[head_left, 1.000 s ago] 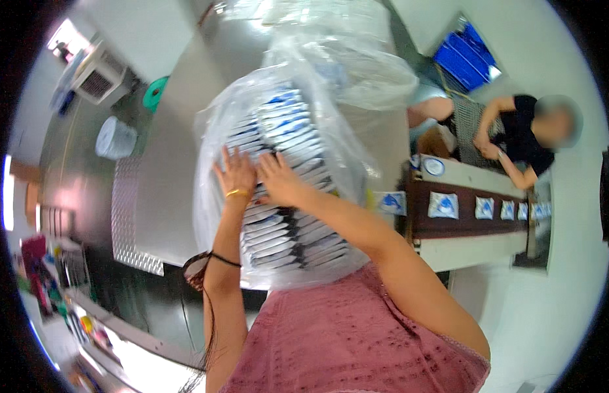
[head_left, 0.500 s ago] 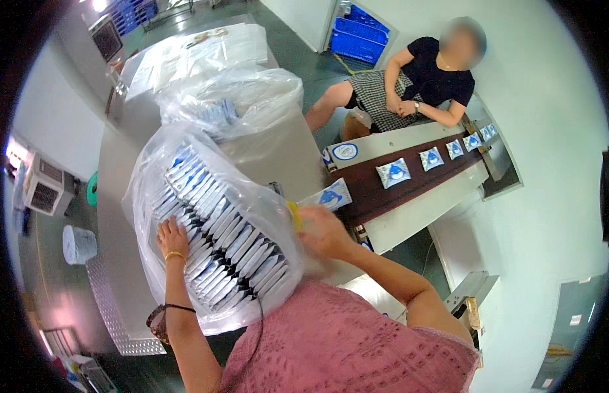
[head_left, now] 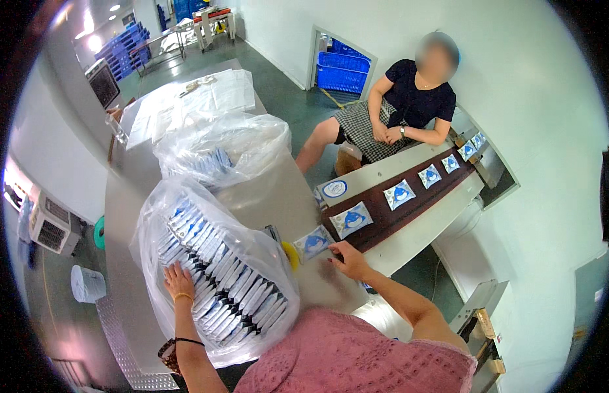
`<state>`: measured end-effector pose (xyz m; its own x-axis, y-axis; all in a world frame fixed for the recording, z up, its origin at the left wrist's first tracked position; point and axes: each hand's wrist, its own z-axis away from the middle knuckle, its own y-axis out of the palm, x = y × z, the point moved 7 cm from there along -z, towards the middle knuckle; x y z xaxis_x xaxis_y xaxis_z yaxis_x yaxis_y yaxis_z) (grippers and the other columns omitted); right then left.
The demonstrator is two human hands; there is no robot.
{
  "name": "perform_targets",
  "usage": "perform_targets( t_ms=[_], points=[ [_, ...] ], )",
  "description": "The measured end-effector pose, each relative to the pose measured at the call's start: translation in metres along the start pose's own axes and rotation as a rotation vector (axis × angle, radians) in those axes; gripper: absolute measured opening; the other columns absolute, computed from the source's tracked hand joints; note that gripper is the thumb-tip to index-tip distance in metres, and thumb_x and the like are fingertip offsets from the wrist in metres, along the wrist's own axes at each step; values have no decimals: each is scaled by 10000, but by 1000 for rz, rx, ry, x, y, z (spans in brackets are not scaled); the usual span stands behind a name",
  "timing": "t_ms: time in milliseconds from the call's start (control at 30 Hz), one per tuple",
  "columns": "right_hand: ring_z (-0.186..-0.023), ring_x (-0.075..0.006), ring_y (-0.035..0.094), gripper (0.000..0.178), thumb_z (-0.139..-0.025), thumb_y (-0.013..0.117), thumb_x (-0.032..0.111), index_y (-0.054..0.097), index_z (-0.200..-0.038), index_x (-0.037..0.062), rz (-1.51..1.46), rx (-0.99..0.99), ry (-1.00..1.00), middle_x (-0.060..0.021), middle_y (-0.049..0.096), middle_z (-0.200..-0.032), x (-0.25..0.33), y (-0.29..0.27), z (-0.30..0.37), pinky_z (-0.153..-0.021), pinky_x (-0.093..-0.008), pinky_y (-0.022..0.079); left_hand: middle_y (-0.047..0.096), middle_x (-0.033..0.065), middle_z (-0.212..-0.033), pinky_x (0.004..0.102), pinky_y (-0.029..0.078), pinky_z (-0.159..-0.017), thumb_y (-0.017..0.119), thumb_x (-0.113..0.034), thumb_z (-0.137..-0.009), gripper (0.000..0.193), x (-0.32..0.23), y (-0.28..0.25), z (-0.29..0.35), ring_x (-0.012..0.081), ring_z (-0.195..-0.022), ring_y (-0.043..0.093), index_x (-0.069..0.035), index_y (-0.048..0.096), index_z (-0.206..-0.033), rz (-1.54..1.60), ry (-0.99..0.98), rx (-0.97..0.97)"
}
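Observation:
My left hand (head_left: 180, 283) lies with fingers stretched out on rows of small silvery packets (head_left: 216, 259), which stand packed on edge in a clear plastic bag (head_left: 153, 229). To the right, my right hand (head_left: 351, 262) is held over the table edge by the belt, thumb and fingers slightly apart, nothing visible between them. Just beyond its fingertips lies a white-and-blue pillow packet (head_left: 313, 243), off the belt's end on the metal table. Another such packet (head_left: 351, 220) sits on the end of the brown conveyor belt (head_left: 376, 230). A round yellow object (head_left: 290, 255) stands between bag and packet.
Several more packets (head_left: 430, 175) are spaced along the belt, which runs to a wall opening. A seated person (head_left: 409, 105) rests an arm on its far side. A second clear bag (head_left: 252, 147) and white sheets (head_left: 199, 105) lie farther back on the metal table (head_left: 131, 190).
My right hand has moved from beside the bag toward the belt's end. The packets have travelled closer along the belt. My left hand stays on the bagged packets, and the view has tilted up.

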<state>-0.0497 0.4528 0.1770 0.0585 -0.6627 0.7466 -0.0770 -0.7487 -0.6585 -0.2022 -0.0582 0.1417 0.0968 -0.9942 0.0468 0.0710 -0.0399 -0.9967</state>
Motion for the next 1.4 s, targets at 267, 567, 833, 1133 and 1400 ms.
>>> perform_targets(
  t_ms=[267, 567, 833, 1133, 1400],
  points=[
    [-923, -308, 579, 349, -828, 646, 179, 535, -1130, 45, 3, 116, -85, -158, 554, -1005, 11, 35, 10, -835, -401, 467, 353, 100, -1449, 527, 280, -1052, 358, -364, -974, 478, -2, -14, 7, 324, -1381, 250, -159, 347, -1406, 19, -9, 21],
    [-974, -335, 559, 341, -791, 663, 175, 570, -1098, 61, 199, 137, -161, -162, 570, -1038, -18, 25, -12, -857, -407, 460, 384, 101, -1425, 516, 302, -1043, 382, -353, -967, 475, -1, 4, 1, 333, -1374, 263, -150, 363, -1396, 43, 18, -49],
    [-1086, -345, 532, 321, -784, 603, 63, 581, -1103, 42, 634, 124, -49, -160, 583, -1118, -101, -73, -109, -941, -430, 424, 366, 98, -1436, 513, 300, -1041, 378, -343, -964, 484, 0, 1, 1, 317, -1387, 241, -144, 354, -1405, 62, -7, -22],
    [-1121, -272, 506, 397, -611, 789, 167, 650, -976, 97, 1192, 541, 51, -65, 610, -1105, -173, -86, -131, -946, -471, 398, 369, 82, -1425, 508, 296, -1044, 399, -362, -957, 499, 4, 3, 3, 298, -1394, 226, -163, 343, -1411, 70, -25, -24],
    [-935, -328, 602, 522, -578, 850, 239, 631, -1009, 41, 310, 920, -198, -147, 641, -987, -65, 83, -165, -796, -417, 487, 348, 83, -1449, 498, 278, -1060, 394, -364, -962, 495, 3, 3, 1, 297, -1394, 227, -152, 349, -1407, 38, -24, 12]
  ],
)
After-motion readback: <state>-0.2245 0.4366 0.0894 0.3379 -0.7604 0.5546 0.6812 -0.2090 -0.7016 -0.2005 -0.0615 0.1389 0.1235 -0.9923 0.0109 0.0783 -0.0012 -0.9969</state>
